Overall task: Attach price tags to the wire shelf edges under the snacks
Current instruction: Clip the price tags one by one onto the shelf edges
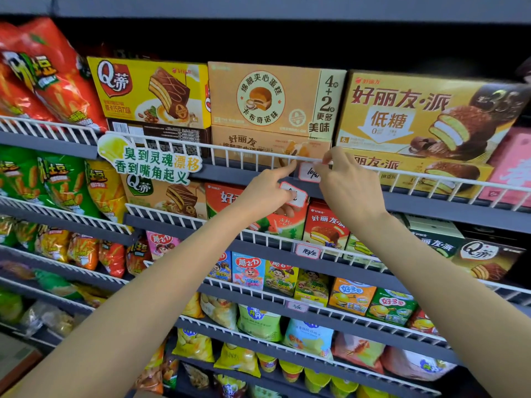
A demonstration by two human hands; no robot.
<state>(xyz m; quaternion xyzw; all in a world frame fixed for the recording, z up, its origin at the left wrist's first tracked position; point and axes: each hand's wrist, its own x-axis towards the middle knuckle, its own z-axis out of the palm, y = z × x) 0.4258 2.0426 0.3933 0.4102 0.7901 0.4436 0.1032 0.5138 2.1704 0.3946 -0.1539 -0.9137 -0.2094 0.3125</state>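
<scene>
A white price tag with a red border hangs from the top white wire shelf edge, under the orange snack boxes. My right hand pinches the tag's top right corner against the wire. My left hand presses its index fingertip on the wire at the tag's left corner, while its other fingers hold a second red-bordered tag. Another tag hangs on the wire edge one shelf lower, and a smaller one below that.
A green and yellow promo sign is clipped to the same wire at the left. Chip bags fill the left shelves; pie boxes sit at the right. Lower shelves hold small boxes and bags.
</scene>
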